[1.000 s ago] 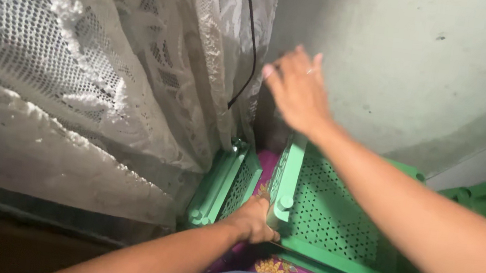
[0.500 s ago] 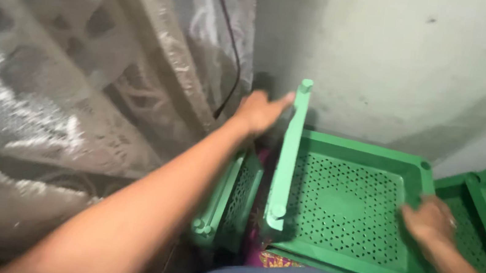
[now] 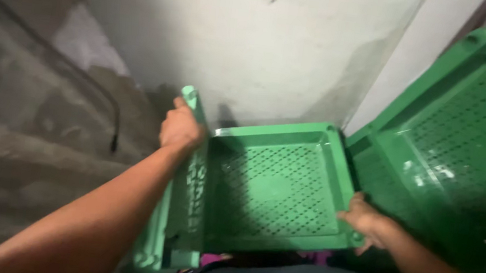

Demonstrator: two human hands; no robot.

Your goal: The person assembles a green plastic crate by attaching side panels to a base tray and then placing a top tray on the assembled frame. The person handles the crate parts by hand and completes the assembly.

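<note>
Green crate (image 3: 274, 186), left hand (image 3: 181, 129) gripping wall, right hand (image 3: 362, 220) gripping corner

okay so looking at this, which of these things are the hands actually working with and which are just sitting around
In hand:
- upright green tray, gripped at its top edge by the left hand
- flat perforated green tray, its right corner held by the right hand

Lying about:
- larger green crate on the right
- black cable
- grey wall
</note>
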